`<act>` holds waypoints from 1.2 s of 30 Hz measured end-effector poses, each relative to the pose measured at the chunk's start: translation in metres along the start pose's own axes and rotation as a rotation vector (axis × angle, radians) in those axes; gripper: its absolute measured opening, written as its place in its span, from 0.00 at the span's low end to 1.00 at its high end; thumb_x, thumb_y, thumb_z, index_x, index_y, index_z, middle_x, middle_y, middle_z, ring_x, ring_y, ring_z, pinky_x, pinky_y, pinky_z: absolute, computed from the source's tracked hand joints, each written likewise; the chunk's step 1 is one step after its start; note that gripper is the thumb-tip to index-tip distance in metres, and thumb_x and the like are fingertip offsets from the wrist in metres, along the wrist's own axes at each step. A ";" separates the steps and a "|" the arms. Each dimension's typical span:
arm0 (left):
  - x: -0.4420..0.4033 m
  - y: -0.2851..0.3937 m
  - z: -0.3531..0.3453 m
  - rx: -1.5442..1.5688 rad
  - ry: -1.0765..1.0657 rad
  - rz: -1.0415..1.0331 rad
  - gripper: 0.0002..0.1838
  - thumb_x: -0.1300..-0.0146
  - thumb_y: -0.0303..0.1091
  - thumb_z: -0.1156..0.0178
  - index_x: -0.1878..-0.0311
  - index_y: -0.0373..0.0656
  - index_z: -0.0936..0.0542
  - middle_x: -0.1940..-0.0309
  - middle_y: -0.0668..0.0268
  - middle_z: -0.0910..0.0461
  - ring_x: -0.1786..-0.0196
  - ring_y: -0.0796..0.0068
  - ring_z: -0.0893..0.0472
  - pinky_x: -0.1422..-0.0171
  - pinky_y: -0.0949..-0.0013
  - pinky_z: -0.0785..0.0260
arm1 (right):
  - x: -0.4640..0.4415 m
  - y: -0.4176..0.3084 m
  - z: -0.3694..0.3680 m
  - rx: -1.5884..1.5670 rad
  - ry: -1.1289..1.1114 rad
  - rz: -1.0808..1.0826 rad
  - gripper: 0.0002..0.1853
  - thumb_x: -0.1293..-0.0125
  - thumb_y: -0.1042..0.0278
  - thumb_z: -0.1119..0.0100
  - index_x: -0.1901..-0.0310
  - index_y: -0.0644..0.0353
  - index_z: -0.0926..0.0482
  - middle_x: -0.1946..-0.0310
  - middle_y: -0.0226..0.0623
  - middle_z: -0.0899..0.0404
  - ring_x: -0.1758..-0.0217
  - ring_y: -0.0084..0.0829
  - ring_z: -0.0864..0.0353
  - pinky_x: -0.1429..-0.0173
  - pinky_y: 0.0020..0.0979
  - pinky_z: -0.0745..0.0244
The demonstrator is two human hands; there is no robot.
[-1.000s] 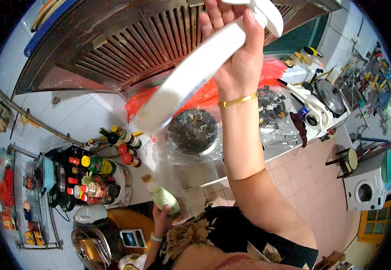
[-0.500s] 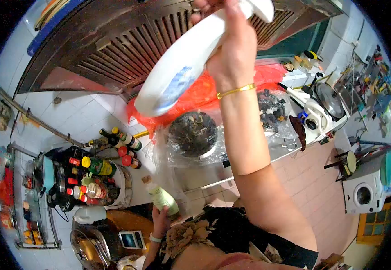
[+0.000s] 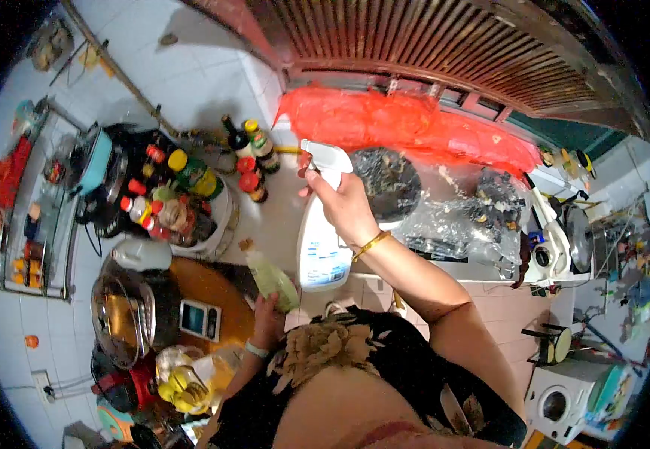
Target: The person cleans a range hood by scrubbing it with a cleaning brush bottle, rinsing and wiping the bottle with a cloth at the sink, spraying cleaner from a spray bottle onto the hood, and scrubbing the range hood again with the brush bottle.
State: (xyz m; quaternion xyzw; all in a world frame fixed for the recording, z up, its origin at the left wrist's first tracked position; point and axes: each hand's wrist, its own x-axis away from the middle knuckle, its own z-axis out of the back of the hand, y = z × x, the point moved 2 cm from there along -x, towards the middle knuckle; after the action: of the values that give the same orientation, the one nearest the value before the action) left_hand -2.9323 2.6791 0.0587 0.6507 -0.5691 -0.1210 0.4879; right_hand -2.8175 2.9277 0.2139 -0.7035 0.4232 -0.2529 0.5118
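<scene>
In my right hand [image 3: 346,206], a white spray bottle [image 3: 323,251] hangs upright, its trigger head above my fingers, which wrap round the neck. Low in the centre, my left hand [image 3: 269,318] is closed round a pale green bottle [image 3: 271,280] that leans to the left. Behind the spray bottle lies the stove, covered in clear plastic film [image 3: 444,221], with a dark round burner [image 3: 388,183] showing through. Red plastic [image 3: 407,127] lines the back of the stove, under the slatted range hood [image 3: 429,45].
Sauce bottles [image 3: 194,176] crowd the counter on the left, beside a wire rack [image 3: 63,284]. A phone-like device [image 3: 199,320] lies on a round wooden board [image 3: 227,288]. At the right are a white appliance [image 3: 553,243], a stool [image 3: 557,344] and a washing machine [image 3: 553,404].
My right hand has come down from the range hood with the spray bottle, which now stands upright. The view has turned and tilted lower. My left hand still holds the green bottle.
</scene>
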 end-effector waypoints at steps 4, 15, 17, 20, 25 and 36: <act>-0.002 0.008 -0.027 0.012 -0.168 -0.109 0.25 0.32 0.36 0.41 0.36 0.39 0.34 0.42 0.59 0.27 0.38 0.61 0.26 0.35 0.56 0.30 | 0.006 0.024 -0.008 0.073 0.111 0.120 0.11 0.32 0.64 0.40 0.58 0.65 0.20 0.75 0.28 0.20 0.71 0.20 0.21 0.66 0.25 0.28; -0.039 0.018 -0.064 0.071 -0.316 -0.117 0.32 0.38 0.47 0.38 0.37 0.39 0.32 0.46 0.64 0.24 0.43 0.66 0.23 0.37 0.60 0.32 | -0.016 -0.019 0.000 0.008 -0.164 -0.044 0.20 0.36 0.68 0.36 0.45 0.66 0.26 0.54 0.38 0.18 0.58 0.25 0.20 0.51 0.28 0.25; -0.045 0.027 -0.073 0.060 -0.343 -0.131 0.30 0.38 0.46 0.39 0.37 0.39 0.32 0.46 0.63 0.24 0.44 0.66 0.23 0.36 0.60 0.32 | -0.022 -0.041 -0.002 -0.012 -0.318 -0.022 0.20 0.35 0.69 0.39 0.43 0.65 0.28 0.52 0.43 0.18 0.59 0.25 0.19 0.50 0.28 0.24; -0.052 0.027 -0.092 0.049 -0.402 -0.187 0.26 0.35 0.41 0.42 0.37 0.38 0.31 0.45 0.62 0.23 0.42 0.65 0.23 0.34 0.60 0.33 | -0.029 -0.065 -0.008 0.035 -0.413 -0.011 0.19 0.33 0.68 0.42 0.43 0.65 0.28 0.52 0.46 0.18 0.59 0.27 0.18 0.51 0.29 0.23; -0.057 0.049 -0.123 0.452 -0.475 -0.115 0.31 0.37 0.43 0.37 0.34 0.42 0.33 0.41 0.66 0.25 0.37 0.67 0.26 0.30 0.59 0.36 | -0.035 -0.105 -0.008 0.129 -0.525 0.034 0.19 0.30 0.63 0.44 0.43 0.65 0.28 0.52 0.51 0.18 0.56 0.33 0.15 0.54 0.32 0.19; -0.050 0.120 -0.194 0.339 -0.631 -0.238 0.47 0.41 0.60 0.37 0.26 0.43 0.43 0.28 0.61 0.38 0.27 0.64 0.38 0.21 0.58 0.50 | -0.043 -0.189 -0.023 0.010 -0.969 0.071 0.31 0.43 0.55 0.35 0.43 0.63 0.36 0.71 0.47 0.21 0.68 0.36 0.17 0.65 0.32 0.20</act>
State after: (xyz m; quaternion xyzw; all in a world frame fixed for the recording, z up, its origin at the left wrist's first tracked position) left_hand -2.8847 2.8336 0.2272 0.7146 -0.6237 -0.2753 0.1565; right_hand -2.7943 2.9749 0.4018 -0.7228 0.1587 0.1196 0.6618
